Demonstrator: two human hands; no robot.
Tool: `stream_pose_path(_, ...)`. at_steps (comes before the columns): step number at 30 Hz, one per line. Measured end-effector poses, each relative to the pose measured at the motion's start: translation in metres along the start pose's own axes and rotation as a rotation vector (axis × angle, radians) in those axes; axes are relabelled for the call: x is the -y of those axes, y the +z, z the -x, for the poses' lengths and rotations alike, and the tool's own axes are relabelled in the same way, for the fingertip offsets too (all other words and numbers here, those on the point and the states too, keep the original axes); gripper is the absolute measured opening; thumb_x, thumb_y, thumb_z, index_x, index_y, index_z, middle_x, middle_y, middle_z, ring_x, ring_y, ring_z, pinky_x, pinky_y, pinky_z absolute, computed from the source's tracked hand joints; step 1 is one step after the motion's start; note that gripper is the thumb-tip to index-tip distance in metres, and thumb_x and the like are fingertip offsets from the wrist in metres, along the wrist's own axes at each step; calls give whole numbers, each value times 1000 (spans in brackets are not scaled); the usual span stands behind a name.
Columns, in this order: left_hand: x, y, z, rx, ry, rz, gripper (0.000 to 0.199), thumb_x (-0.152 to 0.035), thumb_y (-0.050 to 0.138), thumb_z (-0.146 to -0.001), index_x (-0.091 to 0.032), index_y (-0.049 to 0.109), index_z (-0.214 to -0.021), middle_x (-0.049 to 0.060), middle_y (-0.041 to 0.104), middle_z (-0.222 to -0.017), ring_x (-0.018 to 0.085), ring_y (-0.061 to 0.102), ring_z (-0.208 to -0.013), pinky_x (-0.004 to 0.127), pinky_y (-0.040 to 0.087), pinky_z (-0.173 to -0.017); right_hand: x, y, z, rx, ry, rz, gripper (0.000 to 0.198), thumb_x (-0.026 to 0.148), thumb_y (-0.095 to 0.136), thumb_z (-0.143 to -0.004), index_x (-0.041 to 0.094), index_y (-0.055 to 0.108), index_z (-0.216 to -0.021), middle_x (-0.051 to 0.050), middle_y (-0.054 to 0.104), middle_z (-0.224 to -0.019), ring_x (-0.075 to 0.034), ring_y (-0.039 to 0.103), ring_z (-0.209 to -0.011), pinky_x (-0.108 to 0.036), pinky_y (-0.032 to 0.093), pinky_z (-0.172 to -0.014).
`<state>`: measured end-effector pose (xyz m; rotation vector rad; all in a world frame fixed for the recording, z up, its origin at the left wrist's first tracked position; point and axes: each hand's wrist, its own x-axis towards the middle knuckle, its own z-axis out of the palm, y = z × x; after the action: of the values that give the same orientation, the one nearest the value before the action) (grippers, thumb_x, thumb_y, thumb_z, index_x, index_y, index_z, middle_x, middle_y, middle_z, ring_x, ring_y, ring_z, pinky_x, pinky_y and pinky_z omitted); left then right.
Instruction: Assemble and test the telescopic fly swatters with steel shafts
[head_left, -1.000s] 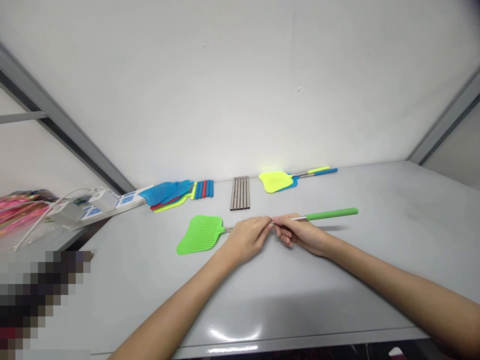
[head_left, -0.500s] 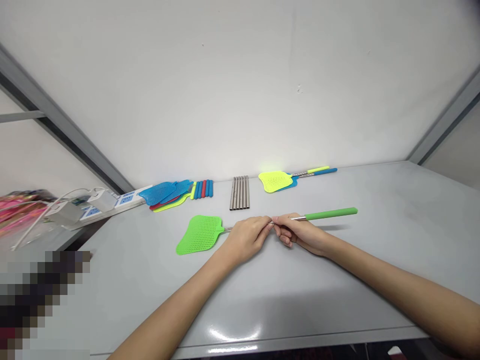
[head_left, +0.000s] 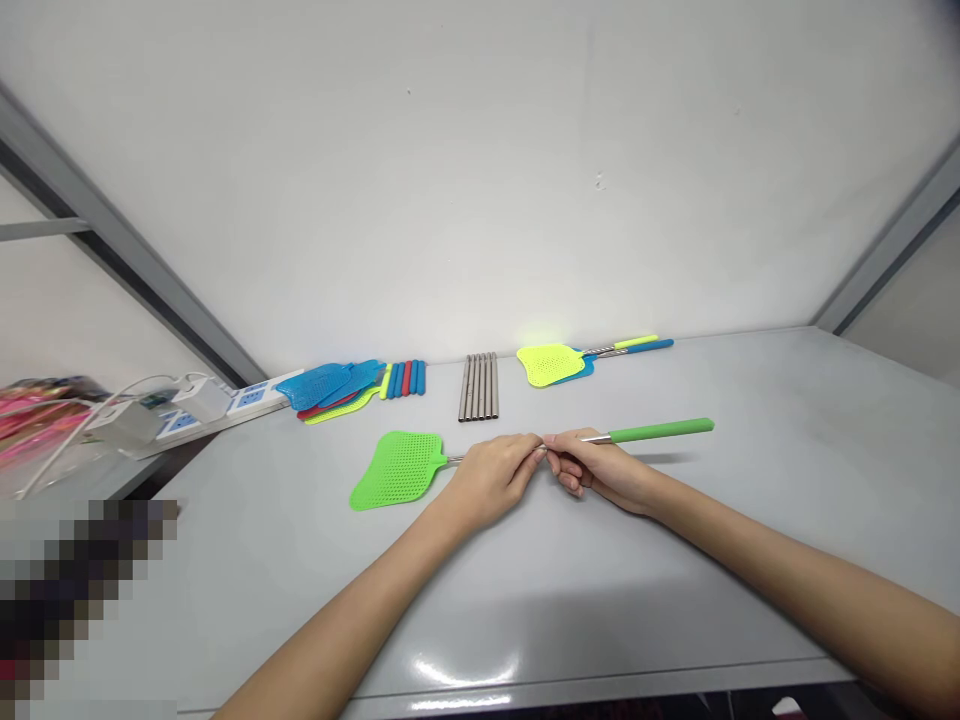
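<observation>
A green fly swatter (head_left: 399, 470) with a metal rod and a green grip (head_left: 660, 431) lies across both hands, just above the table. My left hand (head_left: 496, 476) is closed over the rod, on the side towards the perforated head. Close against it, my right hand (head_left: 600, 468) pinches the rod between thumb and fingers, on the side towards the grip. The fingertips of the two hands almost meet, and they hide the middle of the rod.
Behind the hands stand several metal tubes (head_left: 478, 388) laid in a row. Left of them are several coloured grips (head_left: 406, 379) and stacked swatter heads (head_left: 315, 385), beside a power strip (head_left: 251, 397). A yellow swatter (head_left: 551, 364) overlaps a blue swatter at back right, near the wall (head_left: 480, 180).
Both hands keep the same hold on the green fly swatter. Only a very slight shift of the whole view shows.
</observation>
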<state>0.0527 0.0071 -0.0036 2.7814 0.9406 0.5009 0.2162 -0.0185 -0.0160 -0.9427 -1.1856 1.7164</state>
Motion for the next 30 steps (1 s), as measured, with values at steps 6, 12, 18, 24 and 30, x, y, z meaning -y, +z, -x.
stream_pose_path(6, -1, -1, 0, -1, -15, 19, 26, -27, 24, -87, -19, 48, -81, 1, 56, -76, 13, 51, -71, 24, 37, -62, 1, 0, 0, -5, 5, -6, 32, 38, 48, -75, 14, 53, -56, 6, 32, -44, -7, 37, -41, -20, 29, -39)
stream_pose_path(12, 0, -1, 0, 4, -12, 11, 25, -26, 24, -87, -20, 48, -81, 1, 56, -77, 13, 51, -72, 25, 37, -64, 2, 1, 1, -11, 9, -3, 31, 38, 49, -75, 14, 52, -56, 6, 32, -44, -7, 37, -41, -20, 29, -40)
stream_pose_path(18, 1, 0, 1, 4, -6, -3, 25, -27, 23, -87, -20, 46, -80, 0, 55, -76, 13, 50, -71, 24, 37, -63, 2, 1, 1, -10, 16, -5, 31, 37, 47, -77, 14, 52, -57, 6, 31, -45, -7, 37, -42, -20, 29, -40)
stream_pose_path(24, 2, 1, 1, 12, -5, -9, 24, -27, 22, -87, -20, 45, -82, 1, 55, -77, 13, 50, -72, 24, 37, -65, 1, 2, 1, -5, 11, -3, 31, 36, 46, -77, 13, 53, -58, 6, 32, -46, -7, 37, -42, -20, 30, -40)
stream_pose_path(30, 2, 0, 0, 16, 1, -12, 25, -27, 22, -87, -19, 44, -80, 0, 55, -77, 13, 50, -72, 24, 37, -65, 2, 1, 1, -6, 8, -4, 31, 35, 45, -79, 13, 52, -58, 6, 31, -45, -7, 37, -42, -20, 29, -40)
